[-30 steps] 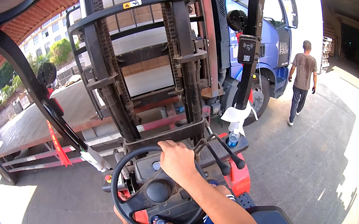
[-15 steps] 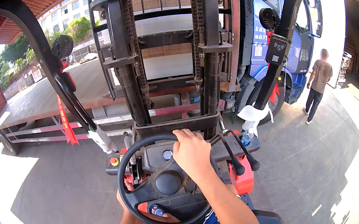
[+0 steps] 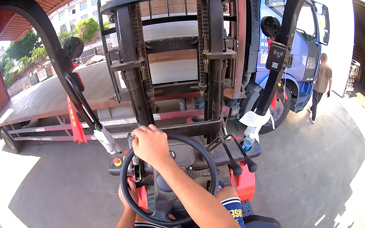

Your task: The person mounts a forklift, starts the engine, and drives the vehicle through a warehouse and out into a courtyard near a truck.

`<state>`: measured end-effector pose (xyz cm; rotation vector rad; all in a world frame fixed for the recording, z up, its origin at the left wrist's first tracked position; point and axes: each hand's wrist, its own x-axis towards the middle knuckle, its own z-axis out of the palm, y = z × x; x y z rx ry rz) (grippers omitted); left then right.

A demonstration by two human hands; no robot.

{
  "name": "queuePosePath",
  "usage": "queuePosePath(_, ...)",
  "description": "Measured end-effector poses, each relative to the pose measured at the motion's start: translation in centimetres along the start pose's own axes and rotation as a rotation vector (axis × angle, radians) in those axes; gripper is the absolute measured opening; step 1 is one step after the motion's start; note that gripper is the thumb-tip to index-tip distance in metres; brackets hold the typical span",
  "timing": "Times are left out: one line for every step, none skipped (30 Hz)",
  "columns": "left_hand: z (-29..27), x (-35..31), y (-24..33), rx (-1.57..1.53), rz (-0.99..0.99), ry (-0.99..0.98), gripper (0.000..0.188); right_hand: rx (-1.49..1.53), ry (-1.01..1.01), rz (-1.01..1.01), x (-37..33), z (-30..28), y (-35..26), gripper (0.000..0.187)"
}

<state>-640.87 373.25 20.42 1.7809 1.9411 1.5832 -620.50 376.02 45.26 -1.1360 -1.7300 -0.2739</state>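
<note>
My right hand [image 3: 150, 145] is closed over the upper-left rim of a black steering wheel [image 3: 216, 178], the forearm crossing the wheel from the lower right. Lower down, my left hand [image 3: 129, 194] is at the wheel's left side, its fingers curled around the rim and partly hidden by it. Right of the wheel rise two black-knobbed control levers [image 3: 236, 168], which neither hand touches. A red-and-yellow button [image 3: 117, 162] sits on the panel left of the wheel. Ahead stands the forklift's black mast [image 3: 135, 89] with its chains.
Beyond the mast are a flatbed trailer [image 3: 48, 98] and a blue truck cab [image 3: 292, 59]. Another person [image 3: 322, 87] walks beside the cab at the right. A water bottle [image 3: 248, 143] stands by the right pillar. Red ribbons [image 3: 76, 122] hang from the pillars.
My right hand has gone from the top of the wheel to its upper left, and the wheel has turned counterclockwise. The other person has walked farther off. The view has shifted slightly.
</note>
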Motion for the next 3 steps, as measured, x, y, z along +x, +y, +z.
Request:
queuePosePath(0.1,0.1,0.3,-0.012,0.032,0.01,0.03,0.048,-0.039,-0.021,-0.2,1.3,-1.3,0.013)
queuePosePath(0.1,0.2,1.6,-0.061,0.0,-0.005,0.03,0.093,-0.079,-0.038,-0.7,2.6,-2.2,0.015)
queuePosePath(-0.4,0.5,0.8,-0.068,-0.066,-0.049,0.029,0.142,-0.225,-0.081,-1.3,3.6,-4.2,0.017)
